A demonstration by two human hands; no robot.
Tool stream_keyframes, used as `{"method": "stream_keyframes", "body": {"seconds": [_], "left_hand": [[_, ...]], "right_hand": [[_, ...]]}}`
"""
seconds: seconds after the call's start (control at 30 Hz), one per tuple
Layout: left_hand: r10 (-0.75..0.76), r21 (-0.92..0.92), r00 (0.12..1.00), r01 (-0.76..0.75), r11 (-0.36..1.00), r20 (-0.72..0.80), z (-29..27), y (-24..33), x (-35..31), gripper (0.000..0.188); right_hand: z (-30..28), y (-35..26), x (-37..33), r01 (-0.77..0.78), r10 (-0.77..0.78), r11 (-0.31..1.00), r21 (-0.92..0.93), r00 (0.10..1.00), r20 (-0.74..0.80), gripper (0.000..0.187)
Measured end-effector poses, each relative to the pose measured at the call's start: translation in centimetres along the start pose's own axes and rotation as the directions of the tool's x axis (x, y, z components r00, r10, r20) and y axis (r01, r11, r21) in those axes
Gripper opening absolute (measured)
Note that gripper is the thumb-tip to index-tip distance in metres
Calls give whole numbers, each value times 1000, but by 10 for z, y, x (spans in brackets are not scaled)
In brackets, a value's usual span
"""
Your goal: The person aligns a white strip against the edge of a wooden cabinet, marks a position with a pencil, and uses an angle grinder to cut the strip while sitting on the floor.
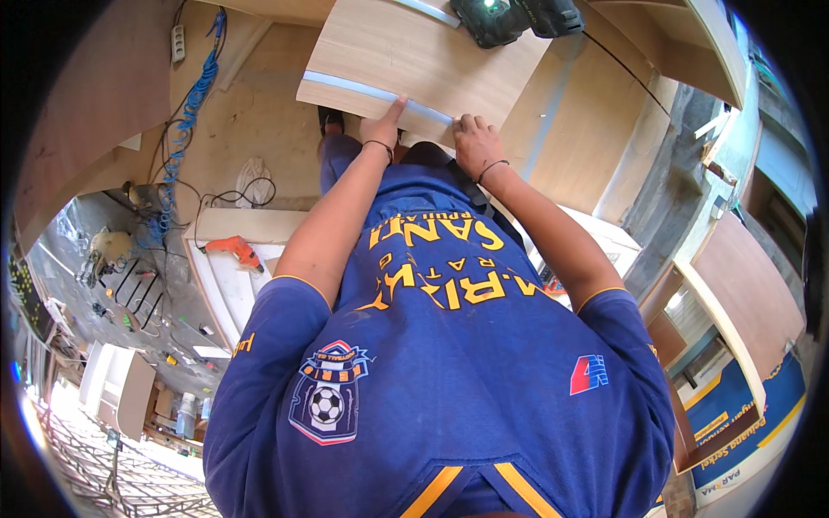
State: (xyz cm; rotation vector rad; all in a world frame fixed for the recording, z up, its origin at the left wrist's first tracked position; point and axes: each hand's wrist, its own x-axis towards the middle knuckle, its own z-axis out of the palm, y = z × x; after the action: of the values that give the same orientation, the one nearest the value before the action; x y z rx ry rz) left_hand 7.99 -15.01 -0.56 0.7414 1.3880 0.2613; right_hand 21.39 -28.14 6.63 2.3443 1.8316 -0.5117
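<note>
A light wood-grain panel lies in front of me, and a pale bluish-white strip runs along it close to its near edge. My left hand holds that near edge, its thumb stretched over the strip while the other fingers are mostly hidden beneath. At the strip's right end, my right hand has its fingers curled against the panel's edge. Whether it also pinches the strip, I cannot tell. On the panel's far side rests a black tool with a lit lamp.
An orange power tool sits on a white cabinet piece to my left. Blue coiled hose and black cables hang beyond it, by a white power strip. An open wooden cabinet frame stands at right.
</note>
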Motion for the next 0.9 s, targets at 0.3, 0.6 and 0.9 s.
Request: {"method": "stream_keyframes", "body": {"seconds": [0.3,0.6,0.9], "left_hand": [[51,153,999,-53,987,15,-2,0,0,71],[-176,134,983,169,976,41,-3,18,-11,70],[-208,13,978,208,978,17,3,16,-12,75]], "right_hand": [[14,12,8,-30,70,967,253,986,-152,22],[21,-5,29,13,151,892,452,933,-326,16],[24,-25,20,-31,258,824,566,910,-325,17]]}}
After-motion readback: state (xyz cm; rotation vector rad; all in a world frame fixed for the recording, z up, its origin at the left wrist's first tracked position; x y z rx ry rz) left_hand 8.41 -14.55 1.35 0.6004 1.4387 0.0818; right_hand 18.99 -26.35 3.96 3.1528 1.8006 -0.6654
